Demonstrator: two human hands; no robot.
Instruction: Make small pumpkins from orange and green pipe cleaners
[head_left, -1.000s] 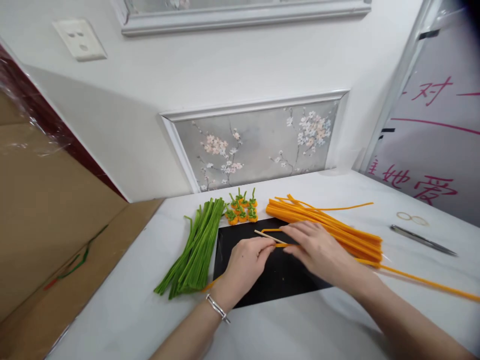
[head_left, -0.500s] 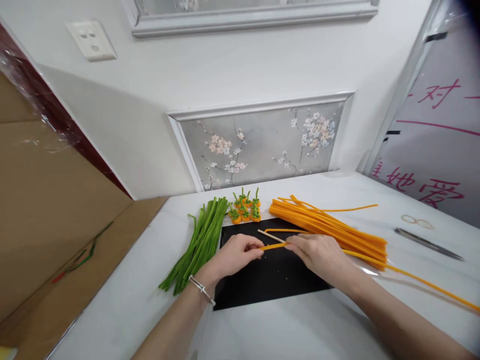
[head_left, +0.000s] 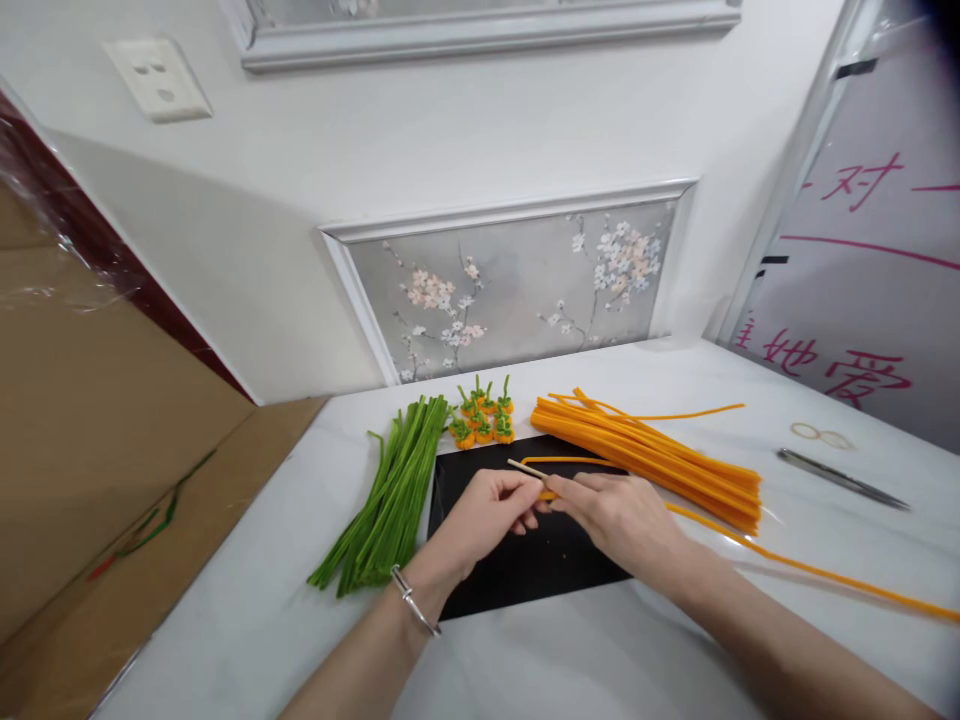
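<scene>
Over the black mat (head_left: pixel 532 575), my two hands meet at an orange pipe cleaner (head_left: pixel 549 495). My left hand (head_left: pixel 487 510), with a silver bangle at its wrist, pinches one part of it. My right hand (head_left: pixel 619 515) is closed on the same pipe cleaner and on a thin pale stick (head_left: pixel 523 467) whose tip pokes out to the upper left. Fingers hide most of the place where stick and pipe cleaner meet. A long orange strand (head_left: pixel 847 581) trails from beneath my right hand to the right edge. Another bent orange pipe cleaner (head_left: pixel 566 460) lies behind the stick.
Green pipe cleaners (head_left: pixel 390 500) are heaped left of the mat. Several small orange-and-green pumpkin shapes (head_left: pixel 482 425) stand behind it. An orange pipe cleaner bundle (head_left: pixel 645 450) lies to the right, beyond it tweezers (head_left: pixel 844 480) and pale rings (head_left: pixel 806 431). A cardboard box (head_left: pixel 112 400) borders the left.
My left hand has come closer to my right, and the orange stretch between them is shorter. Both hands now almost touch. The whole view has shifted slightly.
</scene>
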